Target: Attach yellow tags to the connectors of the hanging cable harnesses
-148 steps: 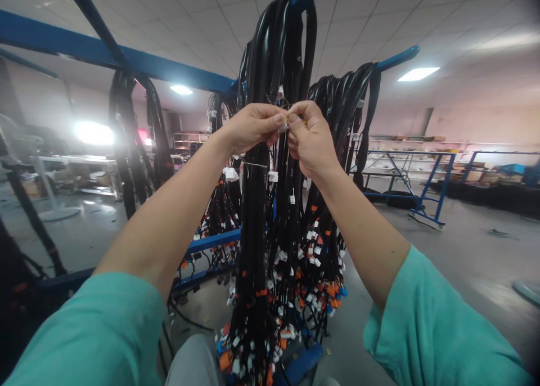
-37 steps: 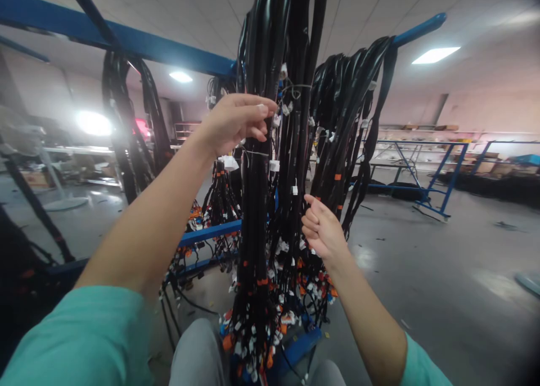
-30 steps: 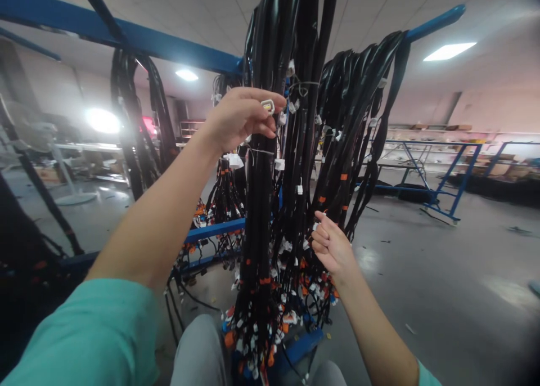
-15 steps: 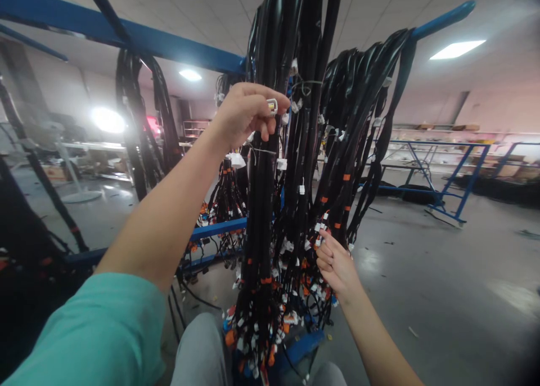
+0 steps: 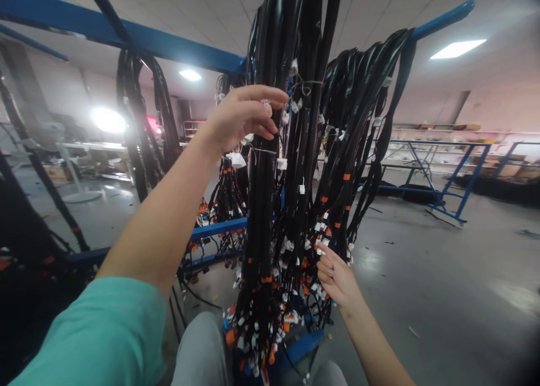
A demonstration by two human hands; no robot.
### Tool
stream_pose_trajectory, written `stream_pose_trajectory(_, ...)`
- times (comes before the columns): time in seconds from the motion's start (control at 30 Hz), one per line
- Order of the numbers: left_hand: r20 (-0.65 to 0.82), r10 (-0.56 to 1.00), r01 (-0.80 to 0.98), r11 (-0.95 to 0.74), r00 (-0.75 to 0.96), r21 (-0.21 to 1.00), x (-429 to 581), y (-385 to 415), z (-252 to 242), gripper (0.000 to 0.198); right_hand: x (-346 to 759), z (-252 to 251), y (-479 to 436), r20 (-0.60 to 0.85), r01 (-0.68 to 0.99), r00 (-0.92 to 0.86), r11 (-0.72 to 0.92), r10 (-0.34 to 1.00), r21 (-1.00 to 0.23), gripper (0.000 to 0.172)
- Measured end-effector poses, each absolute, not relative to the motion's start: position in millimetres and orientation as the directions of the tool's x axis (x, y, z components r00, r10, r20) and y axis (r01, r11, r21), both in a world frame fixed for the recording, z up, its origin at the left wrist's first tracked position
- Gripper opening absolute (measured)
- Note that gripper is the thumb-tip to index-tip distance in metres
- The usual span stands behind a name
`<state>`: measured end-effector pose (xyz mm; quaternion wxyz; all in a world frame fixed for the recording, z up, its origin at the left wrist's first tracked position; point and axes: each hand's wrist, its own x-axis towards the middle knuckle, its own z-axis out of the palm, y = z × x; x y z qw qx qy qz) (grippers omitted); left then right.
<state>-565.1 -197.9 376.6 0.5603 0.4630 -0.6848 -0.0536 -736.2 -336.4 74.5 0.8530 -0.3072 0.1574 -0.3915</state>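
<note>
My left hand (image 5: pixel 247 119) is raised beside the upper part of a hanging bundle of black wire harnesses (image 5: pixel 262 206). Its thumb and fingers are closed around a small white connector (image 5: pixel 267 108), which the fingers partly cover. Lower and to the right, my right hand (image 5: pixel 337 276) has its index fingertip at a cluster of white connectors (image 5: pixel 321 227) on the harness. The other fingers of that hand are curled in; what they hold, if anything, is hidden. Orange tape bands and many white, orange and blue connectors hang at the lower ends.
A blue rack bar (image 5: pixel 177 43) runs overhead, with another blue arm (image 5: pixel 442 20) carrying more harnesses at right. A lower blue bar (image 5: pixel 219 228) crosses behind the bundle. A blue wheeled frame (image 5: pixel 459 183) stands on the grey floor, with shelves behind.
My left hand has turned and its fingers have straightened somewhat, so the white connector shows less. My right hand has moved slightly down along the connector cluster.
</note>
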Motion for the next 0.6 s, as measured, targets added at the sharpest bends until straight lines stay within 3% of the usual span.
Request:
stream_pose_trajectory(0.1,0.767,-0.639,-0.713,0.51,0.06,0.481,-559.1,-187.2,370.0,0.043,-741.2,58.5,-334.6,-0.104,0.513,0.708,0.61,-0.699,-0.604,0.027)
stream_pose_trajectory(0.2,0.882,-0.451,-0.863,0.382,0.14,0.332,-554.7,-178.0,359.5,0.043,-747.6,34.0,-333.7,-0.17,0.423,0.787,0.719,-0.593,-0.551,0.024)
stream_pose_trajectory(0.3,0.945,-0.255,-0.908,0.312,0.203,0.279,-545.5,-172.9,346.8,0.035,-754.2,3.8,-333.3,-0.19,0.315,0.858,0.782,-0.477,-0.538,0.024)
stream_pose_trajectory(0.4,0.932,-0.188,-0.887,0.296,0.31,0.355,-530.8,-172.4,331.3,0.025,-759.1,-23.9,-331.3,-0.172,0.235,0.909,0.81,-0.379,-0.538,0.026)
stream_pose_trajectory(0.6,0.81,-0.246,-0.737,0.336,0.533,0.587,-516.8,-177.2,285.2,0.019,-759.7,-40.9,-325.7,-0.103,0.177,0.961,0.855,-0.257,-0.488,0.021)
